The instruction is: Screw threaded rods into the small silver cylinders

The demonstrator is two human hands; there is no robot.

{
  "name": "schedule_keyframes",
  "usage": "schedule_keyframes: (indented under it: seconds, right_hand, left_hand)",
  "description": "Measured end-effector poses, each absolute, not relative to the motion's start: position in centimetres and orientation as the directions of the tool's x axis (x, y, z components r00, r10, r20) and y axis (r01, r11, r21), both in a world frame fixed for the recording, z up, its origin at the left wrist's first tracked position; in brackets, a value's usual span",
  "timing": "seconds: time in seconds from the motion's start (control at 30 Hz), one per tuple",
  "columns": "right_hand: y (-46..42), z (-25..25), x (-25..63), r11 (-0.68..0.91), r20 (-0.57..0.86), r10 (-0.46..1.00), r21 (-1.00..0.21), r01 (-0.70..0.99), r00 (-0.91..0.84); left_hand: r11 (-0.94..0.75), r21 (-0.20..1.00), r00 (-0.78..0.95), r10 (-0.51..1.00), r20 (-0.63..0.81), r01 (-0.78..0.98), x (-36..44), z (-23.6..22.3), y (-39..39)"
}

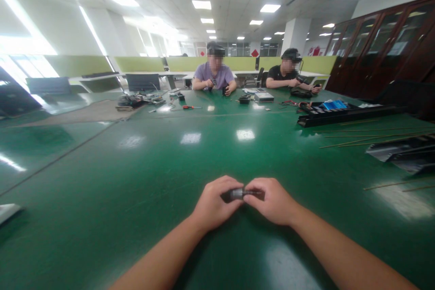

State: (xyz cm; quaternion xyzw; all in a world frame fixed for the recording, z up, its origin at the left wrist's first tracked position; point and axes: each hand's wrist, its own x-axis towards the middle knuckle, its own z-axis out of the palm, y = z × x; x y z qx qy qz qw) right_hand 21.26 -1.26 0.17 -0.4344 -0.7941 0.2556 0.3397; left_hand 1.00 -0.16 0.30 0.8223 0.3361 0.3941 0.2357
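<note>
Close in front of me, above the green table (163,167), my two hands meet around a small part. My left hand (213,203) is closed, thumb and fingers curled about a dark cylindrical part (237,194) with a grey, metal-looking end. From that end a thin dark shaft (254,193) runs to the right. My right hand (276,203) is closed too, its fingertips and thumb gripping around the shaft near the cylinder. The fingers hide part of the piece, and blur keeps its exact kind unclear.
Across the table sit two people, one in a purple shirt (219,76), one in black (277,77). A red screwdriver (191,107) lies far off. Black channels (350,115) and thin rods (367,137) lie right. A white object (8,212) is at the left edge.
</note>
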Motion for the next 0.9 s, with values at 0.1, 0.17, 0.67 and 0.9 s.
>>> schedule_keyframes:
  seconds: [0.1, 0.17, 0.67, 0.9]
  right_hand:
    - [-1.22, 0.17, 21.29, 0.499, 0.324, 0.86, -0.697, 0.515, -0.393]
    - [-1.17, 0.11, 21.31, 0.504, 0.327, 0.857, -0.691, 0.518, -0.398]
    - [-1.0, 0.01, 21.54, 0.517, 0.322, 0.851, -0.652, 0.555, -0.415]
    - [-0.94, 0.07, 21.58, 0.519, 0.322, 0.852, -0.633, 0.575, -0.413]
  left_hand:
    - [-0.664, 0.647, 0.467, 0.738, 0.487, 0.375, 0.97, 0.13, -0.12]
    - [-0.668, 0.64, 0.467, 0.736, 0.491, 0.38, 0.94, -0.01, -0.07]
    - [-0.664, 0.63, 0.457, 0.742, 0.491, 0.402, 1.03, 0.07, -0.17]
    - [-0.662, 0.623, 0.451, 0.746, 0.491, 0.417, 0.92, -0.11, 0.01]
